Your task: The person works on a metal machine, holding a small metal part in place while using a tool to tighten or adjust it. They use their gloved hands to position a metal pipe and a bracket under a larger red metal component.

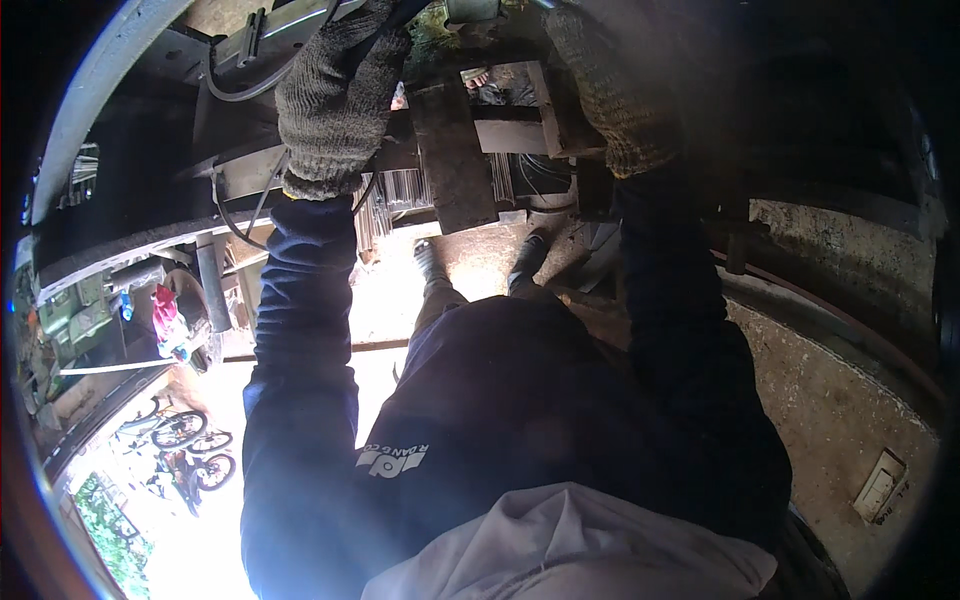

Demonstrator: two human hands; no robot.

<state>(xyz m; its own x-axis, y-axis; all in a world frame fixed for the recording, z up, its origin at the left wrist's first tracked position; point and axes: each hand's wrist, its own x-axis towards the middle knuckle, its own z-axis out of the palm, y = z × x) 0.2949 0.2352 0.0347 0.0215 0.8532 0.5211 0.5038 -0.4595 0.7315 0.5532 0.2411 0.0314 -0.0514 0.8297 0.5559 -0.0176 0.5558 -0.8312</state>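
Both my hands reach to the top edge of the view in grey knit work gloves. My left hand (340, 100) is closed, its fingers curled near a dark bar at the edge; what they grip is not clear. My right hand (612, 95) is also closed, with a bit of pale blue at its fingertips; the shadow hides what it holds. Between the two hands sits a grey metal cylinder (472, 9), cut off by the view's edge, beside a greenish, grimy surface (432, 40).
Below my hands is a dark upright plank (452, 155), with stacked thin metal rods (405, 190) behind it. A grey hose (240, 97) loops at upper left. Bicycles (185, 450) stand outside at lower left; a stained wall (830, 400) rises on the right. A pink cloth (168, 318) hangs left.
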